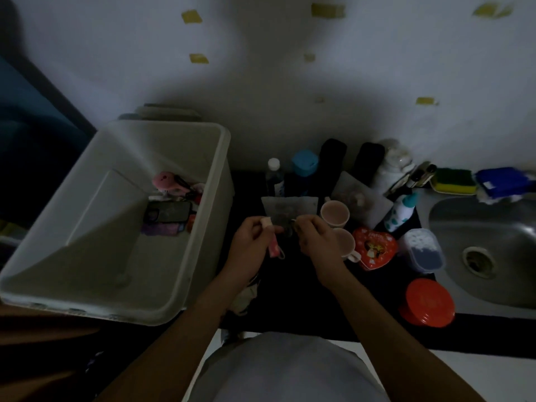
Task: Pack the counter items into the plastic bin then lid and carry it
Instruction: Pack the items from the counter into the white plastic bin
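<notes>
A large white plastic bin (87, 280) stands open at the left, with a pink gadget (165, 181), a dark phone case (168, 211) and other small items in its far corner. My left hand (249, 245) grips a small pink tube with a cream cap (269, 236) over the dark counter. My right hand (316, 239) pinches a small dark object beside it, too dim to name. Two pink cups (335, 213) stand just right of my right hand.
A red heart tin (375, 248), a clear tub (423, 250), a round red lid (426, 303), bottles (304, 163) and a clear bag (287, 207) crowd the black counter (290, 309). A steel sink (487, 250) lies at right, sponges (455, 181) behind it.
</notes>
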The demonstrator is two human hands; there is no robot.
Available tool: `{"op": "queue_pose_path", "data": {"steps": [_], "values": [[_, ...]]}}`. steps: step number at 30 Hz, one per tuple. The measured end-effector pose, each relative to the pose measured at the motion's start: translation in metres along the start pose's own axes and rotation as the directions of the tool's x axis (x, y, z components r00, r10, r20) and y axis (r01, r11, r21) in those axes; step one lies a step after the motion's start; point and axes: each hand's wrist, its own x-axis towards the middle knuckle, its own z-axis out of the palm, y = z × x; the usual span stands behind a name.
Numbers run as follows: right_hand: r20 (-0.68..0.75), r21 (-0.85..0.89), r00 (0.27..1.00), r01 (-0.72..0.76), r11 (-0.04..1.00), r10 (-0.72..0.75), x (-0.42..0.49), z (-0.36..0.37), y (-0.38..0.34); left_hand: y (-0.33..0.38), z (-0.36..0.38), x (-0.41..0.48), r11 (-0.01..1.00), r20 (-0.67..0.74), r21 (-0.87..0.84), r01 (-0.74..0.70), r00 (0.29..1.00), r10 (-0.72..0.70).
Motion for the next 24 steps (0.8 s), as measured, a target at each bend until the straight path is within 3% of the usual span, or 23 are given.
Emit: {"op": "queue_pose_path", "data": {"steps": [4,9,14,24], "values": [[0.02,0.089,0.998,0.061,0.994,-0.063,-0.003,0.008,-0.031,0.032,-0.008,0.005,0.997,0.076,-0.041,-0.063,0.995,0.066],[0.021,0.076,0.986,0.162,0.984,-0.164,-0.001,0.031,-0.059,0.067,-0.031,0.012,0.987,0.105,-0.062,-0.151,0.982,0.157],[0.045,0.089,0.977,0.205,0.975,-0.209,-0.001,0.07,-0.081,0.087,-0.071,0.028,0.971,0.057,-0.033,-0.235,0.97,0.237],[0.23,0.191,0.941,0.205,0.96,-0.247,0.011,0.176,-0.098,0.092,-0.175,0.056,0.974,-0.057,0.003,-0.228,0.972,0.228]]}}
